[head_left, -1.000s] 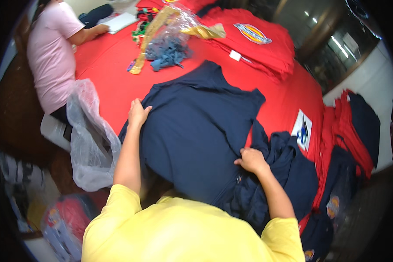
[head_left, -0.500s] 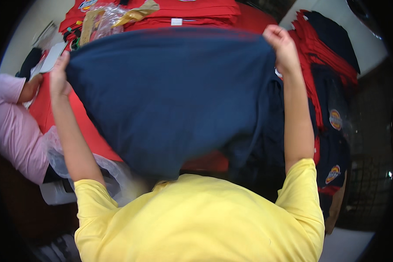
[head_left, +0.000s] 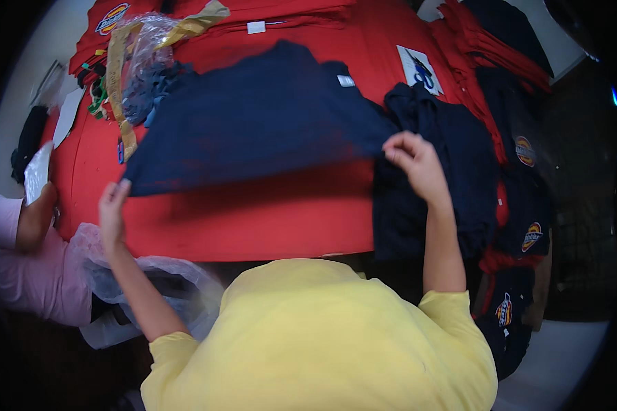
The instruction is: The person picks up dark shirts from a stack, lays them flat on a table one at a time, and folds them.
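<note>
Stretched between my hands over the red-covered table is a navy shirt point(head_left: 253, 116), slightly blurred, with its near edge lifted and a shadow beneath. My left hand point(head_left: 114, 212) pinches its near left corner. At the near right corner, my right hand point(head_left: 417, 163) has thumb and fingers closed on the cloth. A small white label point(head_left: 346, 81) shows on the far right part. Just beyond my right hand lies a heap of navy garments point(head_left: 452, 151), partly hidden by my forearm.
Scissors point(head_left: 425, 79) rest on a white card near the far right. Red garments point(head_left: 274, 17) are stacked at the back. Crumpled plastic and brown tape point(head_left: 134, 61) lie at far left. A clear plastic bag point(head_left: 171, 277) hangs at the near edge. A co-worker's arm point(head_left: 34, 219) is at left.
Both hands have come down toward me, lowering the shirt from a raised, spread position to just over the table. The scissors and more of the red surface now show.
</note>
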Action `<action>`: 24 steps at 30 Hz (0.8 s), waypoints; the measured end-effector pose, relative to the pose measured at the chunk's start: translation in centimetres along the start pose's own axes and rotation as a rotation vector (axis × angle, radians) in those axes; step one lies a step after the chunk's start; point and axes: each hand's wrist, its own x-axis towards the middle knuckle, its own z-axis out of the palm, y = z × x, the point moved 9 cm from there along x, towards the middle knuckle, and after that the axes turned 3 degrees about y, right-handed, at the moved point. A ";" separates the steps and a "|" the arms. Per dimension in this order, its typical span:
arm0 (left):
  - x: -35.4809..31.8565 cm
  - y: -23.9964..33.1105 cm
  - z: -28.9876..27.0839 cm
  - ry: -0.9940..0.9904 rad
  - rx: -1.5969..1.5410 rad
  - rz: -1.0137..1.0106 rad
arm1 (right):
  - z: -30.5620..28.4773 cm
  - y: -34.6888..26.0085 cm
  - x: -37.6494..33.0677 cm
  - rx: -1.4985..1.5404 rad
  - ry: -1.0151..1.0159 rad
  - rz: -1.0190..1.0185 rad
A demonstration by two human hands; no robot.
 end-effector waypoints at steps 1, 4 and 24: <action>-1.7 -1.4 2.1 -0.025 0.170 -0.047 | 1.6 2.0 -1.9 -0.083 -0.036 0.078; -5.7 -8.1 2.0 -0.111 0.372 -0.187 | 6.6 5.0 -6.2 -0.163 -0.168 0.246; -5.9 -5.2 3.7 -0.043 0.031 -0.267 | 5.3 5.2 -4.0 0.133 0.229 0.292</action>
